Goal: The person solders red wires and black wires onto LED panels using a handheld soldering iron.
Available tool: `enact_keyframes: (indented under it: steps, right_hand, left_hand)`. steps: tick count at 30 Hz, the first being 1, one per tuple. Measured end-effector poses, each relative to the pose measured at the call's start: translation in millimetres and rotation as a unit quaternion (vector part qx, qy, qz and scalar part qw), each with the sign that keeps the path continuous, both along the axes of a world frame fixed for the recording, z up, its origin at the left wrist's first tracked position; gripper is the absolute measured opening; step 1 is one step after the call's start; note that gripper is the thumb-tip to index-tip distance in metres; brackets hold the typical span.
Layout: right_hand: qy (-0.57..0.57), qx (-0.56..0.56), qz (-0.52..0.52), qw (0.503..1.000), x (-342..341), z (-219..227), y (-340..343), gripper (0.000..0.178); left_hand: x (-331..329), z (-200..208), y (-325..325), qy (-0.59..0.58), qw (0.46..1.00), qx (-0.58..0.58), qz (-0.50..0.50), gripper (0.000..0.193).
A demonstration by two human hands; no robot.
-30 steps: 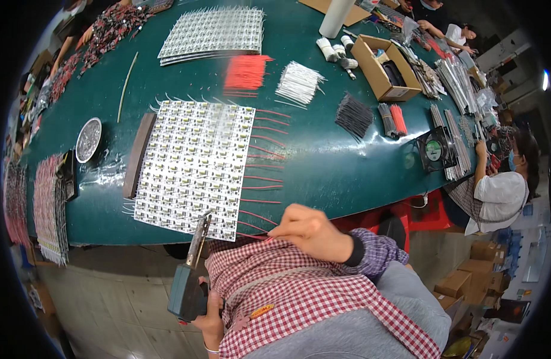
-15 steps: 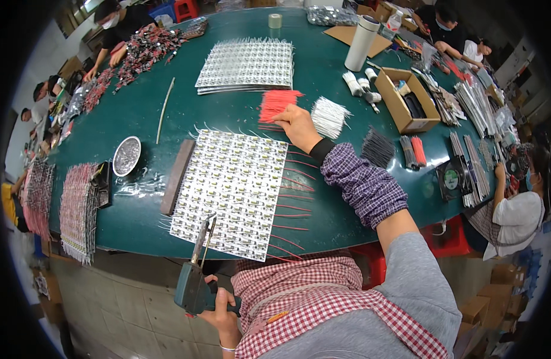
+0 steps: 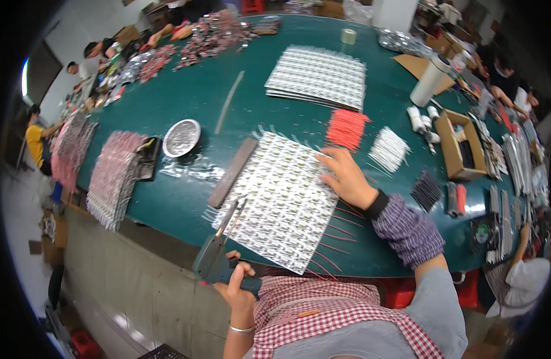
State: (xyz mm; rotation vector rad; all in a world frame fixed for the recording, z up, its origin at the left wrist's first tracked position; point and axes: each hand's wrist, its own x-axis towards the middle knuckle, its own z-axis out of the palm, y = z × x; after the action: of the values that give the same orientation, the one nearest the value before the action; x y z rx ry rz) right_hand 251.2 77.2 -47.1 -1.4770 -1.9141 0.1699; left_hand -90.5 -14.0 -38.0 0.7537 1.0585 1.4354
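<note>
In my left hand (image 3: 239, 281) is a dark green soldering gun (image 3: 212, 260), gripped by its handle. Its long metal tip and feed tube reach over the lower left of a white circuit board panel (image 3: 281, 203) with rows of small parts. My right hand (image 3: 350, 179) is over the panel's upper right edge, thumb and forefinger apart; I make out no wire between them. Red wires (image 3: 341, 230) stick out along the panel's right side. A pile of cut red wires (image 3: 347, 128) lies just beyond this hand, with white wires (image 3: 390, 149) to its right.
A dark bar (image 3: 233, 172) lies along the panel's left edge. Farther off are stacked panels (image 3: 316, 75), a round metal bowl (image 3: 181, 139), a flask (image 3: 431, 81) and an open cardboard box (image 3: 461, 146). Wired panels (image 3: 117, 173) hang over the table's left edge. Other people work around the table.
My right hand has come from the red wire pile back to the panel's upper right edge. The left hand still holds the soldering gun over the panel. The whole view has shifted and turned.
</note>
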Motion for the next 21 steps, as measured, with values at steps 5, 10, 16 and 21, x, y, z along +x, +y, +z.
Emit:
enact_keyframes:
  steps: [5, 10, 16, 21]
  right_hand:
    - [-0.112, -0.166, 0.006, 0.980, -26, -2, -31, 0.072]
    - [-0.161, -0.178, 0.006, 0.971, -26, -4, -35, 0.076]
    - [-0.149, -0.179, 0.013, 0.972, -28, -5, -31, 0.077]
    - [-0.161, -0.162, 0.017, 0.973, -34, -6, -23, 0.076]
  left_hand:
    - [12, 2, 17, -0.055, 0.998, -0.002, 0.022, 0.036]
    - [17, -10, 18, -0.056, 0.998, 0.029, 0.025, 0.038]
    - [23, -6, 25, -0.074, 0.997, 0.027, 0.023, 0.040]
    - [28, 3, 32, -0.092, 0.995, 0.042, 0.026, 0.036]
